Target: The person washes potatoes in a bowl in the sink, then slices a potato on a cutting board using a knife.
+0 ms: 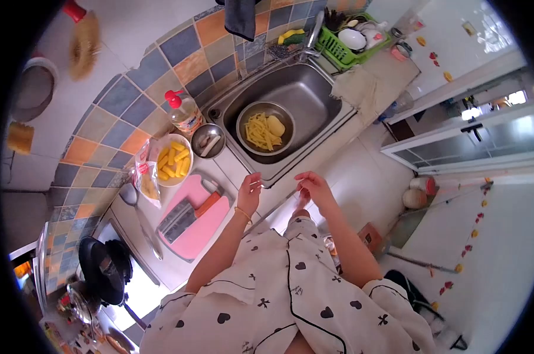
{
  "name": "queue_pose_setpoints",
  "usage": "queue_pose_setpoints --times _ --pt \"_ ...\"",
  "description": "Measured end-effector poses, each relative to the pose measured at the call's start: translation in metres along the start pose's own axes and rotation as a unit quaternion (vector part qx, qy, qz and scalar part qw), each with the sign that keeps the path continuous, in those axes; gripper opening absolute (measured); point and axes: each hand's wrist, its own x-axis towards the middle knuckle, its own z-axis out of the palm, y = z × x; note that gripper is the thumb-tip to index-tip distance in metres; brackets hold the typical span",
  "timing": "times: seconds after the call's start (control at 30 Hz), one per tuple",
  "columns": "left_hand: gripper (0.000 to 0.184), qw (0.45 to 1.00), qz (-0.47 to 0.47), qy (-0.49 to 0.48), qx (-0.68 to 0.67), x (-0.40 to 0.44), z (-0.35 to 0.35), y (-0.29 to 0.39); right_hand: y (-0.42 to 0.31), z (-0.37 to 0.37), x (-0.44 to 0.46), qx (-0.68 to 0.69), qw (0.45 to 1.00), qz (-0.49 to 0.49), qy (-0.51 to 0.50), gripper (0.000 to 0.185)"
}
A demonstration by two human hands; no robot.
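My left hand (250, 192) hangs near the counter's front edge, right of the pink cutting board (209, 223). Its fingers are loosely bent and nothing shows in them. In front of the sink (314, 79), my right hand (315, 187) is also empty, fingers stretched toward the left hand. The hands are apart. Inside the sink stands a steel bowl (239, 127) with yellow potato strips (261, 131) and a peeled potato (275, 125). A cleaver (181, 221) with a wooden handle lies flat on the board.
Left of the sink are a small steel bowl (219, 147), a white bowl (187, 171) of yellow pieces, a red-capped bottle (186, 114) and a ladle (143, 221). A wok (102, 271) sits on the stove. A green dish rack (343, 54) stands beyond the sink.
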Motion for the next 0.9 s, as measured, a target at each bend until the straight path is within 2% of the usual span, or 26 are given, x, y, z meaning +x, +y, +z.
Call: queue_pose_setpoints --times 0.07,0.1,0.13,0.17,0.23,0.3,0.33,0.43,0.47,0.57,0.6,0.7,0.73,0.8,0.9 --pt "0.049 0.999 0.010 0.045 0.028 -0.001 0.010 -0.002 -0.008 -0.013 0.005 -0.008 1.000 -0.019 -0.008 0.021" --pt "0.051 0.997 0.014 0.075 0.031 0.056 -0.008 0.002 -0.022 -0.016 0.069 0.012 0.999 -0.029 -0.024 0.020" --pt "0.053 0.995 -0.001 0.101 0.003 0.054 -0.003 -0.013 -0.024 -0.021 0.073 0.007 0.999 -0.013 -0.028 0.020" --pt "0.055 0.992 0.015 0.121 -0.040 0.093 0.019 -0.019 -0.047 -0.046 0.097 -0.016 0.999 -0.027 -0.022 0.019" --pt "0.056 0.983 -0.026 0.173 -0.063 0.088 0.031 -0.037 -0.034 -0.060 0.119 -0.023 0.997 -0.004 -0.068 0.020" --pt "0.056 0.966 -0.055 0.235 -0.095 0.120 0.052 -0.049 -0.038 -0.083 0.156 -0.041 0.993 -0.010 -0.108 0.021" --pt "0.056 0.949 -0.066 0.271 -0.145 0.136 0.055 -0.084 -0.036 -0.092 0.172 -0.063 0.989 -0.012 -0.129 0.021" --pt "0.056 0.934 -0.111 0.333 -0.071 0.199 0.052 -0.112 -0.043 -0.109 0.236 -0.198 0.970 -0.037 -0.135 0.020" --pt "0.053 0.916 -0.133 0.379 0.008 0.206 0.053 -0.120 -0.040 -0.111 0.255 -0.235 0.961 -0.026 -0.146 0.021" --pt "0.055 0.879 -0.217 0.407 0.122 0.215 0.073 -0.047 -0.016 -0.122 0.302 -0.379 0.894 -0.177 -0.161 0.023" --pt "0.054 0.879 -0.222 0.408 0.109 0.221 0.078 -0.049 -0.033 -0.125 0.305 -0.463 0.850 -0.174 -0.180 0.028" --pt "0.057 0.869 -0.235 0.414 0.136 0.238 0.072 -0.056 -0.020 -0.121 0.340 -0.567 0.772 -0.206 -0.198 0.032" --pt "0.058 0.865 -0.242 0.411 0.158 0.244 0.077 -0.050 -0.013 -0.124 0.353 -0.606 0.730 -0.216 -0.232 0.038" --pt "0.059 0.851 -0.256 0.407 0.213 0.252 0.065 -0.040 -0.001 -0.112 0.374 -0.614 0.720 -0.199 -0.254 0.041" --pt "0.062 0.844 -0.273 0.413 0.208 0.267 0.054 -0.049 0.009 -0.104 0.393 -0.640 0.690 -0.195 -0.277 0.043"
